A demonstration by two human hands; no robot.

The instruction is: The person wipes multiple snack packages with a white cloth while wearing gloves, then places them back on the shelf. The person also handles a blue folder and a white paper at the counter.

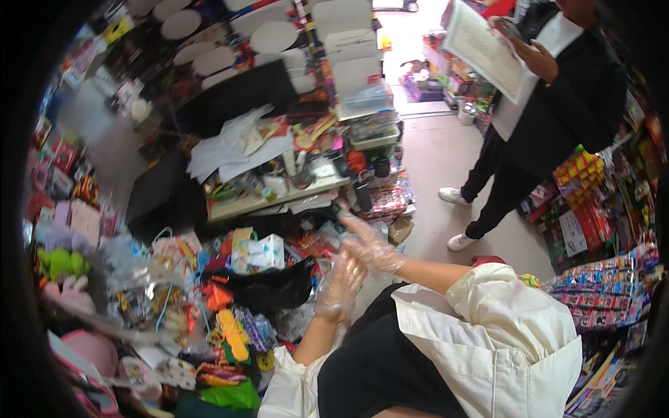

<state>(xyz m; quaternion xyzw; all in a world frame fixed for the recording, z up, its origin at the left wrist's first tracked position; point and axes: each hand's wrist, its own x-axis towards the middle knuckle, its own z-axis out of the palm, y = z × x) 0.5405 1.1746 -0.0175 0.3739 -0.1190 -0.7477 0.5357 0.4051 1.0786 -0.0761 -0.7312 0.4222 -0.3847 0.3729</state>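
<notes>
My left hand (338, 287), in a clear disposable plastic glove, is raised in front of my body with its fingers pointing up. Its fingertips meet my right hand (373, 250), which wears the same sort of glove. One finger of the right hand stretches toward the counter, apart from the others. No object shows in the right hand. Where the two hands overlap, the left fingers are partly hidden, and I cannot tell whether they pinch the other glove. Below and left of them lie a black plastic bag (277, 287) and a white patterned paper bag (266, 251).
A cluttered counter (282, 198) bears papers (235, 151) and a black monitor (240, 96). Toys and packaged goods pile up at left, including a green plush toy (62, 264). A person (554, 120) stands in the aisle (428, 157) holding a phone and a framed sheet. Snack packets (606, 287) hang at right.
</notes>
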